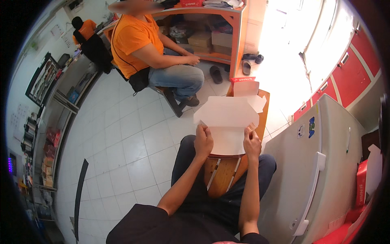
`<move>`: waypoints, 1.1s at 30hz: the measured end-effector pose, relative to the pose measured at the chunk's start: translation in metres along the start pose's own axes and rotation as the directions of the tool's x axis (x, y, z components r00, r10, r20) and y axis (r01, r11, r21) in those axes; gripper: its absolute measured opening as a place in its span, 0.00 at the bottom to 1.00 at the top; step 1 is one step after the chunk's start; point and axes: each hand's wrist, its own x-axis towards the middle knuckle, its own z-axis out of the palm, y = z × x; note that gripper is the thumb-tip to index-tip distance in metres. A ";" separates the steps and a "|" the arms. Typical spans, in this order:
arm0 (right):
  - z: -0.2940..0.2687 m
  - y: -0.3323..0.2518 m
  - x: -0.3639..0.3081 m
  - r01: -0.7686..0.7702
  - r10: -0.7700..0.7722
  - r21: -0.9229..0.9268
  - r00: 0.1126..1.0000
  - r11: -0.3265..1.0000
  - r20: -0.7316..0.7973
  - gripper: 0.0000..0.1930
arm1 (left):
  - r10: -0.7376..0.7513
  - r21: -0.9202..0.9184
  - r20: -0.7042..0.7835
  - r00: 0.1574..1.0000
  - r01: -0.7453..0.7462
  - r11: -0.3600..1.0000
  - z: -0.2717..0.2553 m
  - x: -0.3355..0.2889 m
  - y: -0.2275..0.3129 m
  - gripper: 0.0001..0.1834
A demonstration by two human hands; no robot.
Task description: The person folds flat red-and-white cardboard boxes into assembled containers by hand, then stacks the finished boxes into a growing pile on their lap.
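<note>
1 cardboard box blank [227, 112], white inside, creased, with side tabs: was spread out over a wooden bench [222, 175], ahead of the lap; contact with the bench could not be told. Left hand [203, 140]: was closed, gripping the blank's left edge. Right hand [252, 144]: was closed on its right edge. 1 red-and-white box [246, 88]: sat just beyond. 1 pale refrigerator [294, 162]: stood at right. 1 person in orange [140, 44]: sat ahead, leftward.

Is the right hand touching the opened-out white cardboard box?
Touching: the head view shows the right hand pinching the white cardboard box at its right edge.
</note>
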 end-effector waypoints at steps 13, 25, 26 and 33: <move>0.006 0.002 -0.006 0.055 -0.046 0.112 0.996 0.992 -0.080 0.27 | 0.013 0.024 -0.015 1.000 -0.012 1.000 -0.004 -0.004 0.009 0.08; 0.008 0.007 -0.002 0.075 -0.063 0.154 0.995 0.985 -0.078 0.28 | -0.055 -0.022 0.049 0.997 0.056 0.998 -0.009 -0.003 0.013 0.11; 0.008 0.007 -0.002 0.072 -0.061 0.155 0.995 0.985 -0.078 0.28 | -0.059 -0.022 0.053 0.997 0.060 0.998 -0.009 -0.003 0.013 0.11; 0.008 0.007 -0.002 0.063 -0.049 0.164 0.995 0.984 -0.084 0.28 | -0.055 -0.020 0.043 0.998 0.056 0.998 -0.007 -0.003 0.011 0.11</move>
